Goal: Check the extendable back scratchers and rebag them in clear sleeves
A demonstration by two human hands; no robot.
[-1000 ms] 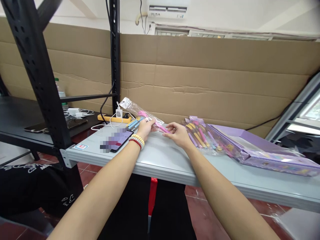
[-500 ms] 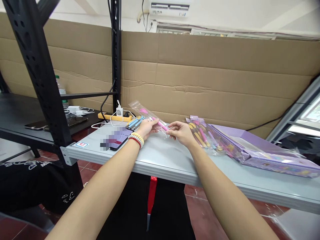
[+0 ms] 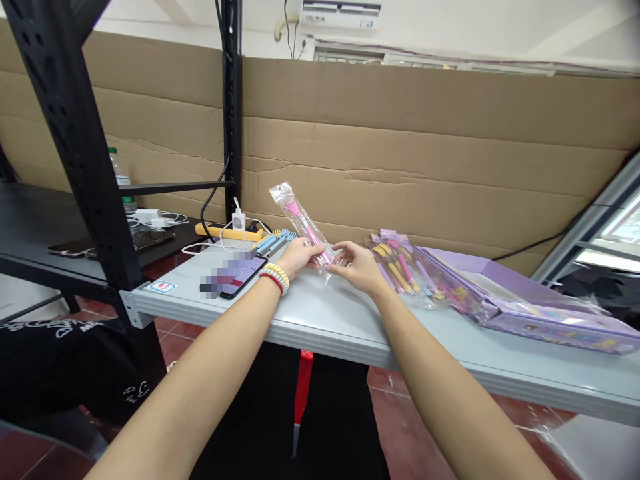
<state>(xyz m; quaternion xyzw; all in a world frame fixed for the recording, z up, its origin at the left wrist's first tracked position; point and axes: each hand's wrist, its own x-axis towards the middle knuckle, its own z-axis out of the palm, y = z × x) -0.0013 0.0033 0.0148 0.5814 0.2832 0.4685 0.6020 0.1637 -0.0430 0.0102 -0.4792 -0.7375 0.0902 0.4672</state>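
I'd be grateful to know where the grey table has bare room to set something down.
The widest patch on the table lies in front of the left hand and right hand. A narrower strip borders the purple box along the front edge. It is crowded around the power strip and phone, and where bagged utensils meet the box.

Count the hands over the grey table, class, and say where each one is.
2. The left hand holds the bagged pink tool partway along; the right hand has its fingers at the lower end. No other hand shows.
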